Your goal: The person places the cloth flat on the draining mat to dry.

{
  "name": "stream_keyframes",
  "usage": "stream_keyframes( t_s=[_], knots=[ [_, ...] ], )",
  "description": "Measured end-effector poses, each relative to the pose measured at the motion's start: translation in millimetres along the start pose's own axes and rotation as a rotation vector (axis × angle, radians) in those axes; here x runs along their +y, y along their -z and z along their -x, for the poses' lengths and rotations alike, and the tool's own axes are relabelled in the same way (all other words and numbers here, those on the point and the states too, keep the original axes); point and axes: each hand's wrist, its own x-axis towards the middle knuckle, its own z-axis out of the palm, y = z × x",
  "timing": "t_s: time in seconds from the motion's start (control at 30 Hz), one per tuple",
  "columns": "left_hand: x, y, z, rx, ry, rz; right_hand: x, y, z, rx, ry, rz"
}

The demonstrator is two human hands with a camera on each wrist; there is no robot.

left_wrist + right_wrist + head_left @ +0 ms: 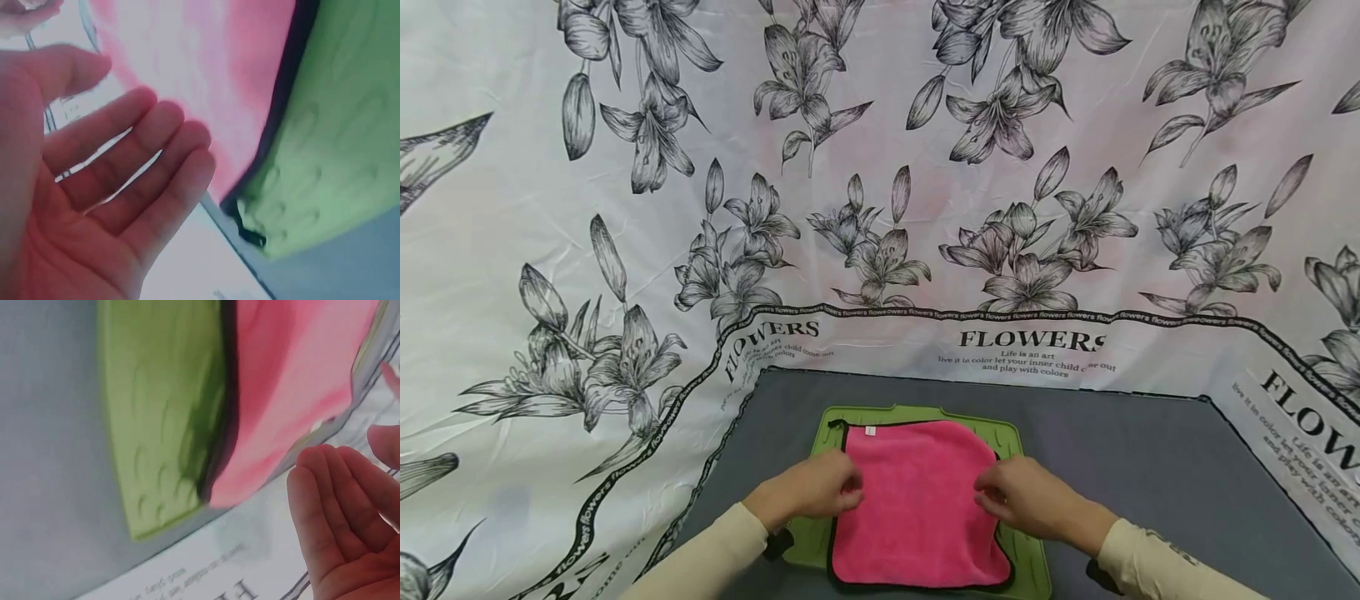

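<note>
In the head view, a pink cloth (921, 508) with black edging is spread between the two hands, laid on a green board (1033, 567) that is itself set on a grey surface (1112, 442). The left hand (820, 486) is held over the cloth's left edge and the right hand (1028, 497) over its right edge; whether the cloth is touched by either cannot be told. A white tag (870, 431) and a black loop (837, 424) are seen just beyond the left hand. Both forearms are covered by cream sleeves (718, 546), and a flower-printed sheet (880, 342) is hung beyond the hands.

In the left wrist view, the left hand's fingers are loosely extended side by side, with the thumb held apart from them. The cloth's looped corner is shown beyond the fingertips, over the bumpy board.

In the right wrist view, the right hand's fingers are pressed together and nearly straight, the thumb set apart. The cloth's rumpled corner is shown past these fingertips, overlapping the board.
</note>
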Motion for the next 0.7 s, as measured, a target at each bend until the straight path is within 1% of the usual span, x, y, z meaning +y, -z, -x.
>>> stream_keyframes(
  t_s=[0.1, 0.17, 0.3, 0.37, 0.5, 0.57, 0.7],
  knots=[
    [-11.8, 11.8, -3.1, 0.076, 0.059, -0.039, 13, 14, -8, 0.017, -0.031, 0.035],
    [-18.9, 19.0, -5.7, 0.118, 0.081, -0.067, 23, 20, -13, 0.019, -0.047, 0.063],
    [-30.4, 29.0, -11.8, 0.159, 0.109, -0.084, 43, 26, -22, 0.01, -0.096, 0.094],
    [-34.8, 31.7, -14.6, 0.167, 0.124, -0.104, 52, 27, -24, 0.007, -0.126, 0.11],
    [-42.8, 33.0, -21.0, 0.159, 0.17, -0.142, 69, 24, -30, 0.02, -0.166, 0.157],
    [-46.7, 32.3, -25.2, 0.146, 0.194, -0.144, 78, 21, -32, 0.03, -0.186, 0.169],
    [-53.2, 29.7, -34.4, 0.141, 0.223, -0.128, 93, 14, -36, 0.036, -0.236, 0.146]
  ],
)
